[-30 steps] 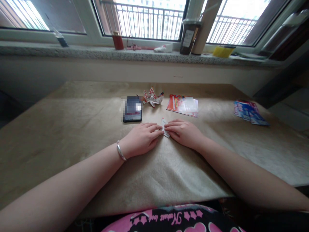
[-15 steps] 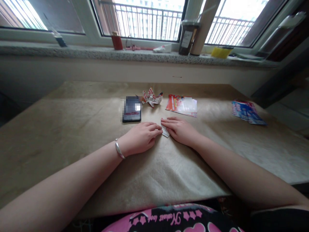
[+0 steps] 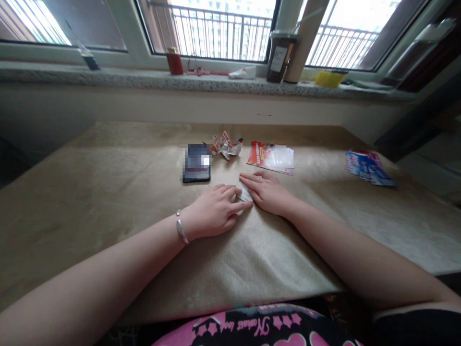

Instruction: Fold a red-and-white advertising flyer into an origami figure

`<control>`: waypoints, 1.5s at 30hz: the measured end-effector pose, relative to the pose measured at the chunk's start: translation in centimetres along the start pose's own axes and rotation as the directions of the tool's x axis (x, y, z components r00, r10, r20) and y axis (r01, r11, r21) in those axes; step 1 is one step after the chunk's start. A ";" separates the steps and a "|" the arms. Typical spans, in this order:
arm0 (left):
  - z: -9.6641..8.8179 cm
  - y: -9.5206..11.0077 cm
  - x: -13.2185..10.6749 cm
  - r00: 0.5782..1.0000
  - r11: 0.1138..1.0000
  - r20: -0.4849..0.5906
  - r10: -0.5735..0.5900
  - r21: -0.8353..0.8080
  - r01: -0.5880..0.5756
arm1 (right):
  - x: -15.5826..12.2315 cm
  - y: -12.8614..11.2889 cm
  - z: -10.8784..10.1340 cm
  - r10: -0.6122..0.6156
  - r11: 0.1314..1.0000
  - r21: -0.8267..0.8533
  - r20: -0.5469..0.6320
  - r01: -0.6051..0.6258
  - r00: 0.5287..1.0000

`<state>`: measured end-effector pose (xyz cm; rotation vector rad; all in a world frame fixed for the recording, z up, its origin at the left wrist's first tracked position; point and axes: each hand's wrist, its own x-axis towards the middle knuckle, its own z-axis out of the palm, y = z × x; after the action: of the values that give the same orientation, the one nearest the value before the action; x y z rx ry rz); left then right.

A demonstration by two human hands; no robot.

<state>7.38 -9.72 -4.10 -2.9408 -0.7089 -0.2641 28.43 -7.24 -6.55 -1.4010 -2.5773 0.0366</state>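
Both my hands rest on a tan cloth-covered table, meeting over a small folded piece of white paper. My left hand, with a silver bracelet on the wrist, lies palm down with its fingertips pressing the paper's lower edge. My right hand lies flat, fingers stretched out onto the paper from the right. Most of the paper is hidden under the fingers.
A dark phone lies just beyond my left hand. Behind it are a crumpled red-and-white folded paper, a stack of red-and-white sheets and blue sheets at far right. The windowsill holds jars and small items.
My left hand has slid a little right and nearer, its fingers now pressing over the paper's lower edge. My right hand shifted slightly up along the paper.
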 end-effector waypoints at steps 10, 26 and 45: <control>-0.2 -0.3 -0.2 0.999 0.999 0.023 -0.033 -0.001 0.033 | -0.2 0.7 0.0 0.004 1.000 0.020 -0.102 -0.002 0.995; -0.1 -0.8 -0.2 0.996 0.996 0.035 -0.081 -0.040 0.083 | -1.3 1.9 -1.0 0.042 0.996 0.080 -0.132 -0.031 0.990; 0.7 -1.4 0.1 0.982 0.982 -0.121 -0.144 -0.137 0.127 | -1.0 1.3 -0.3 0.087 0.971 0.233 -0.179 -0.044 0.980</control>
<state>6.93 -8.28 -4.64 -2.9628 -0.9065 -0.5288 30.03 -7.38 -6.61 -1.3352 -2.2910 0.1949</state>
